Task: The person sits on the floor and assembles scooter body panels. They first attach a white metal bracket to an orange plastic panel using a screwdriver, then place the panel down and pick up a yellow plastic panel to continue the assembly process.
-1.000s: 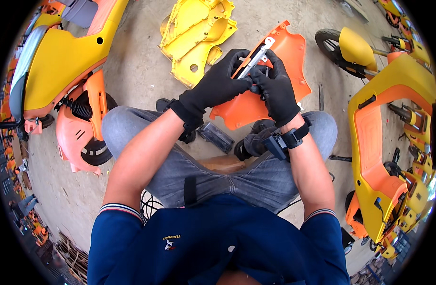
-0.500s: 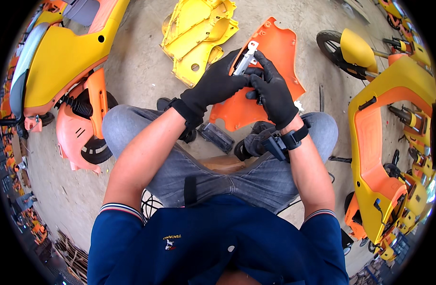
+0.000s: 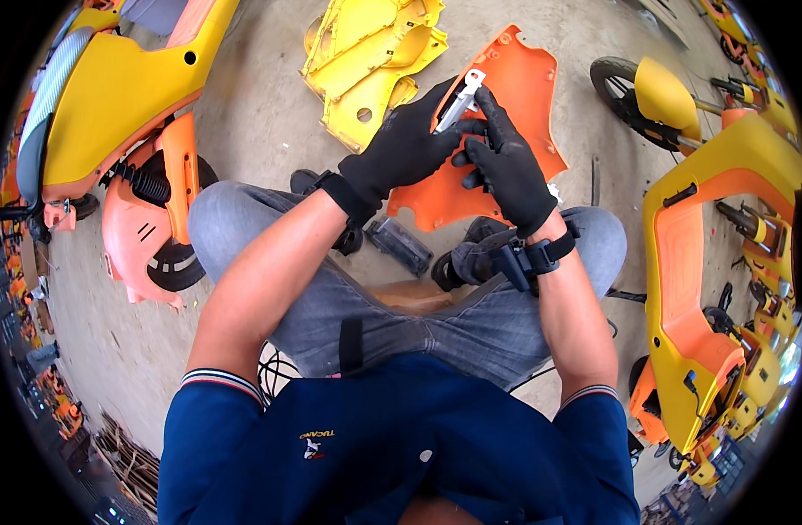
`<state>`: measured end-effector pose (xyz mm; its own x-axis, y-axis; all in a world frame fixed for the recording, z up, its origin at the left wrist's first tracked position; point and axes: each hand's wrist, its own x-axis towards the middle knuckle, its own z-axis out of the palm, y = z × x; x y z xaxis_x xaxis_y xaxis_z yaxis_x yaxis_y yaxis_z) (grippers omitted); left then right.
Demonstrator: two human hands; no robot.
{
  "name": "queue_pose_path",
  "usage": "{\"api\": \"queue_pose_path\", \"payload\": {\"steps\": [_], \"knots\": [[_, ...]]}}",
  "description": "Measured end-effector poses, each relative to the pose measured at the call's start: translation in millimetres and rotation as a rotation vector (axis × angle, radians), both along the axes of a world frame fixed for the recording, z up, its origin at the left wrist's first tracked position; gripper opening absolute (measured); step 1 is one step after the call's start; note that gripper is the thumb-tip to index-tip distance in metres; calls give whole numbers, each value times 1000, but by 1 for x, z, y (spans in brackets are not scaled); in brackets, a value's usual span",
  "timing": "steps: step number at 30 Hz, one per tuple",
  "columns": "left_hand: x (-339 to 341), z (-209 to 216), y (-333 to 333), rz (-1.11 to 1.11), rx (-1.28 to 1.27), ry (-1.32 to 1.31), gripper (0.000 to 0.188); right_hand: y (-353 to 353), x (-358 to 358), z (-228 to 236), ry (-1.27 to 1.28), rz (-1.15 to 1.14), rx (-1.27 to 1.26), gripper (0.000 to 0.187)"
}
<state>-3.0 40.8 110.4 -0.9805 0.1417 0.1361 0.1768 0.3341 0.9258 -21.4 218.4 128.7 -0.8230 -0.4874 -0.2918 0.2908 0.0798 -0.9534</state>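
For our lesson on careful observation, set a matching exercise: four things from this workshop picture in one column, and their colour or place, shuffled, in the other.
Things:
1. small metal bracket
2. orange panel
3. yellow panel
4. wrist strap

Descriptions:
A. lies on the floor, beyond the hands
B. black, on the right arm
C. pinched between both gloved hands
D. stands on the floor before the knees, behind the hands

Pairs: 1-C, 2-D, 3-A, 4-B

Head camera looks straight down, close over the lap.
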Motion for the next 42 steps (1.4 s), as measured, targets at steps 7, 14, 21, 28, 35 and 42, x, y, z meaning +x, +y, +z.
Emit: {"api": "queue_pose_path", "payload": {"steps": [7,14,21,28,35,42], "knots": [[-2,-15,-3,133,-64,124,60,-3,-4,9,82,-24,83,61],[-10,-12,-13,210,25,23,56,39,-15,46,502,-534,21,35],[-12,-5,-20,197,-17,-17,53,63,-26,24,126,-277,161,38],[-10,15,-25,103,20,-131,50,62,-19,5,-26,-90,165,38],[-13,-4,-31,39,243,-328,39,50,-13,7,7,-89,146,39],[-16,-5,-32,-16,376,-462,42,52,-15,5,28,-67,202,40]]}}
